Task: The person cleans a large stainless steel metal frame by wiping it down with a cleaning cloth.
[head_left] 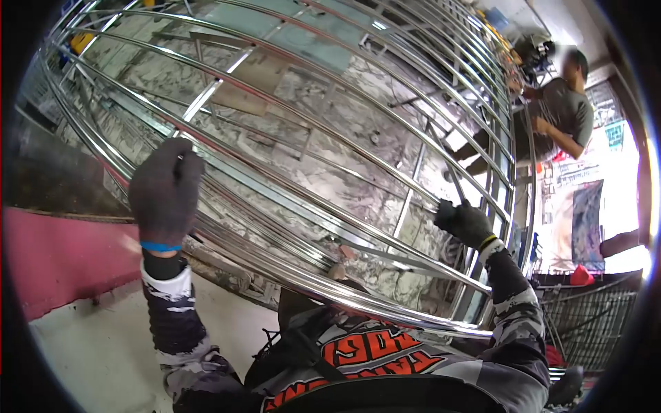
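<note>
A large frame of shiny metal tubes [296,186] spreads out in front of me, with long rails joined by short cross pieces. My left hand [167,189], in a dark glove with a blue band at the wrist, is closed at the lower end of a short cross tube [202,100]. My right hand [468,224], gloved too, is closed over the frame's right part, close to its end bars. Dark glove fingers hide what it grips, and I cannot tell what that is. Below both hands runs a thick bundle of bright tubes [372,299].
A person [561,113] stands beyond the frame's right end. The floor [344,158] under the rails is stained and patchy. A pink panel [69,258] is at the left. Dark wire racks [592,316] and a red object [582,276] are at the lower right.
</note>
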